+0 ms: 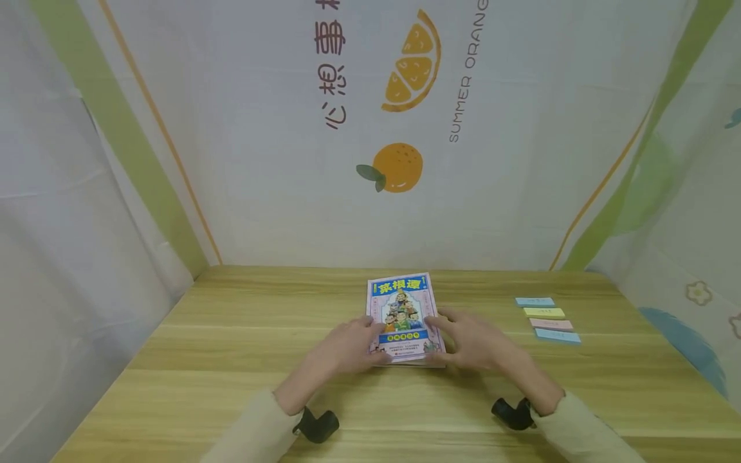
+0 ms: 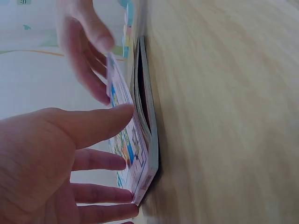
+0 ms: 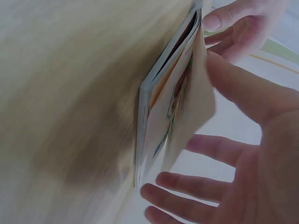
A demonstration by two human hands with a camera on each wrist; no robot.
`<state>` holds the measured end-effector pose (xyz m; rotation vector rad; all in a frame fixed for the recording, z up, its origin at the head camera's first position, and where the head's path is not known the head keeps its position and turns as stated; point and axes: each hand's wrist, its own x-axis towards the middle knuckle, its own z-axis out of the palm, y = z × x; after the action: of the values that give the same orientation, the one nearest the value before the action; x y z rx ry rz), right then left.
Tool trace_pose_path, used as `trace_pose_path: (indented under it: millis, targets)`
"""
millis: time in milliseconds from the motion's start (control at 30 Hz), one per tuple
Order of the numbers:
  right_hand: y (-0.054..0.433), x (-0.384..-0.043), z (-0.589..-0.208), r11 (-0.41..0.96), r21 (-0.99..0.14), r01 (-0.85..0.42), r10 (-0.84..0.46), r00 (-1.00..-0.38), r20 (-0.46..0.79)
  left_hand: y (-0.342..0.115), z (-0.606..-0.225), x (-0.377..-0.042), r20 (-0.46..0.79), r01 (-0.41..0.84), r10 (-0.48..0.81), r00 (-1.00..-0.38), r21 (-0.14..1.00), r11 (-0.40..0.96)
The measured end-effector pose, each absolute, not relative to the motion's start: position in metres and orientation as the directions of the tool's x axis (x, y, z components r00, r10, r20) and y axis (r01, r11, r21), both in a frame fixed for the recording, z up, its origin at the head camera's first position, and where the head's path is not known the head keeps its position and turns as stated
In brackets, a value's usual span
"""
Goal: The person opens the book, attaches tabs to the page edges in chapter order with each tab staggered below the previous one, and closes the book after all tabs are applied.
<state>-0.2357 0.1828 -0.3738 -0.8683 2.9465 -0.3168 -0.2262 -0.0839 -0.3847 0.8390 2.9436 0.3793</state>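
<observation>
A paperback book [image 1: 402, 308] with a blue, pink and white cartoon cover lies face up on the wooden table. Its front cover [image 3: 196, 112] stands lifted off the pages along the right side, as the right wrist view shows. At the spine side is my left hand [image 1: 354, 346], its thumb [image 2: 110, 122] resting on the cover and its fingers stretched along the spine. My right hand [image 1: 477, 337] is at the opposite edge, where the thumb [image 3: 231, 84] touches the raised cover. The other right fingers are spread and nearly straight near the cover's edge.
Several paper strips [image 1: 547, 313] in blue, yellow and pink lie to the right on the table [image 1: 249, 360]. A white curtain [image 1: 278, 193] with orange prints hangs behind. Black wrist-worn devices [image 1: 317, 426] sit below both forearms.
</observation>
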Motion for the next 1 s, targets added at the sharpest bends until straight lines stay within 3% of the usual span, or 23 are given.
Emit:
trace_pose_path:
  millis: [200,1000]
  targets:
    - [0.181,-0.236,-0.376,0.811,-0.227,-0.539,-0.562,-0.826,-0.046,-0.078,-0.388,-0.228,-0.036,0.492,0.517,-0.855,0.254,0.832]
    - [0.181,-0.241,-0.376,0.79,-0.224,-0.571,-0.597,-0.8,-0.067,-0.072,-0.386,-0.225,0.027,0.605,0.611,-0.791,0.18,0.776]
